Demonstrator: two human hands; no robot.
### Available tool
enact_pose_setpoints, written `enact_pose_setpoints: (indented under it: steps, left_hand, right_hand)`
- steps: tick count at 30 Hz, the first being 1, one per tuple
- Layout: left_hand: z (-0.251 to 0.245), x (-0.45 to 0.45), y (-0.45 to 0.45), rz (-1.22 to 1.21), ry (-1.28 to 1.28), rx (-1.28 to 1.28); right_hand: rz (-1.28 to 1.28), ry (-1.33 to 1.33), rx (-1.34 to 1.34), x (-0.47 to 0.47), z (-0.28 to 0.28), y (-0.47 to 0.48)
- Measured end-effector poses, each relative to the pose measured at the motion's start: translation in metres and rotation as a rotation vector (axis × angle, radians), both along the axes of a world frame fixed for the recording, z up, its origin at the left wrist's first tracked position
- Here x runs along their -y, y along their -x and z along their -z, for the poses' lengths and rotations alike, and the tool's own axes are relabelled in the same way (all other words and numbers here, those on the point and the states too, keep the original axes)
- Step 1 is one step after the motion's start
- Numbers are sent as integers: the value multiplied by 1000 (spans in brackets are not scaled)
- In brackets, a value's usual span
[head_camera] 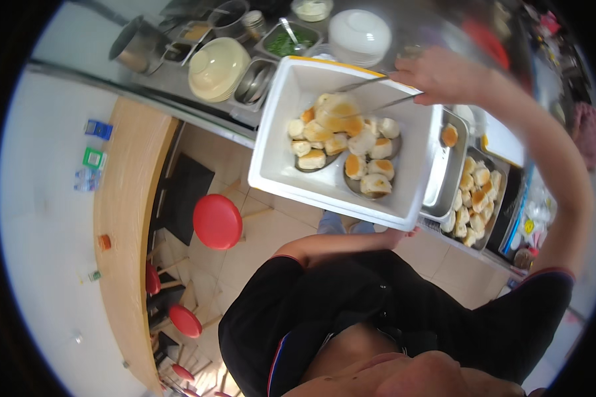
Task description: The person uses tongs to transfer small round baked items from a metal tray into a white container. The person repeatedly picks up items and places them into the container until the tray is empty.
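A white foam box with yellow edging is tilted towards me, and browned buns sit in it on round metal plates. My right hand grips metal tongs from above the far right rim. The tongs' arms reach into the box around a blurred bun; whether they clamp it I cannot tell. My left hand supports the box at its near right corner, mostly hidden below the rim.
Right of the box are a steel tray with one bun and another pan full of buns. Bowls, chopped greens and a metal pitcher line the counter behind. Red stools stand left by a wooden ledge.
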State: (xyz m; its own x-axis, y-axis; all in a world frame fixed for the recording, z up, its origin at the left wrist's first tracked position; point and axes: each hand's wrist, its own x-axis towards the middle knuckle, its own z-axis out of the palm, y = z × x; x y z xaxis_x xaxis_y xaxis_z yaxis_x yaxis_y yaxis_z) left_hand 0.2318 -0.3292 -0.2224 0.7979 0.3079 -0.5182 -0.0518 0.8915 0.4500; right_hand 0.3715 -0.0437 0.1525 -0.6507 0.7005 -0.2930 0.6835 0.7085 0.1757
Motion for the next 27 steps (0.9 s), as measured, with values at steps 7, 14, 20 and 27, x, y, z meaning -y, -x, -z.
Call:
enact_pose_setpoints:
  steps: [7, 14, 20, 27]
  left_hand:
    - [-36, -37, -2, 140, 159, -222]
    - [-72, -50, -5, 119, 168, -254]
    - [-70, -55, -1, 135, 184, -265]
    - [-72, -58, 13, 132, 153, -291]
  right_hand:
    - [391, -174, -413, 135, -45, -59]
    - [1349, -499, -899, 402, 69, -68]
    - [2093, -580, -1060, 499, 183, -18]
    - [1956, -673, -673, 422, 215, -27]
